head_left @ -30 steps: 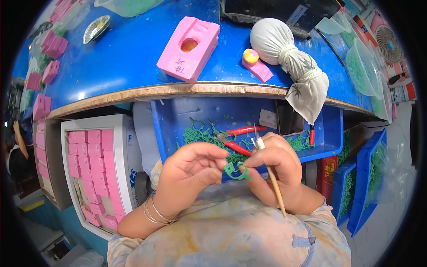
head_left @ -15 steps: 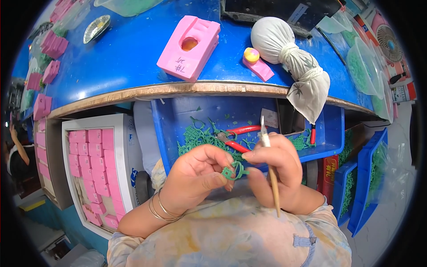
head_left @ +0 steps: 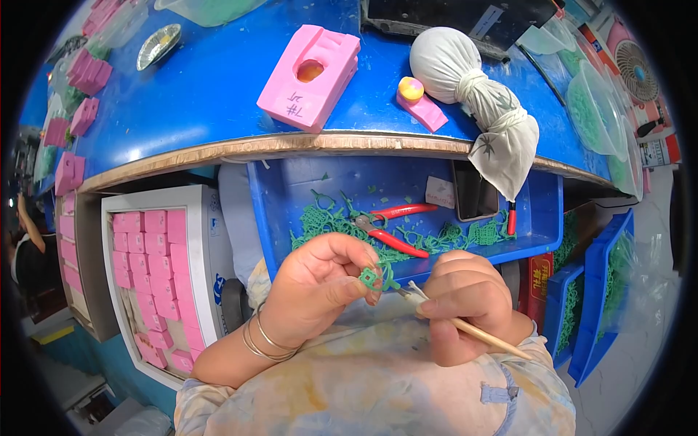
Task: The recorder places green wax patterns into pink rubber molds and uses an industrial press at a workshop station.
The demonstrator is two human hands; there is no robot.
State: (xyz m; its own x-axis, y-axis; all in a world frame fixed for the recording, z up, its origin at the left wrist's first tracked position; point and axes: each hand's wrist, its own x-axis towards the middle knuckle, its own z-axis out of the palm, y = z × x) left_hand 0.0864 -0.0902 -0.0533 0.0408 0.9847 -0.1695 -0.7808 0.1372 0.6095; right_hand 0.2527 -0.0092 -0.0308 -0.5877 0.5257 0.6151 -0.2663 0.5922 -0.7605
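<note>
Blue-topped bench [head_left: 218, 80] with a worn wooden front edge, cluttered workshop around it: pink block mould with a round hole [head_left: 311, 76] near the middle, small pink wedge with a yellow knob [head_left: 418, 102] just beside a knotted white cloth bundle [head_left: 465, 73] drooping over the front edge, clear plastic bowls [head_left: 596, 109] toward the right end. Under the front edge, an open blue tray [head_left: 305, 189] strewn with green lattice scraps [head_left: 320, 218], red-handled pliers [head_left: 392, 236] lying among them, a dark phone [head_left: 474, 190] leaning at the back. Left of the tray, a white crate of pink blocks [head_left: 156, 269]; right of it, stacked blue bins [head_left: 596, 291]. Below the tray, over the lap: left hand [head_left: 320, 287] closed in a fingertip pinch on a tiny green square-framed piece [head_left: 371, 278], right hand [head_left: 465, 305] curled around a thin wooden stick [head_left: 480, 333], tip touching or just at the piece. Seemingly mid-way through picking or cleaning at the piece with the stick tip. Called for next, by the look of it: a steady pinch, light pressure, fine control of the tip against so frail a part.
</note>
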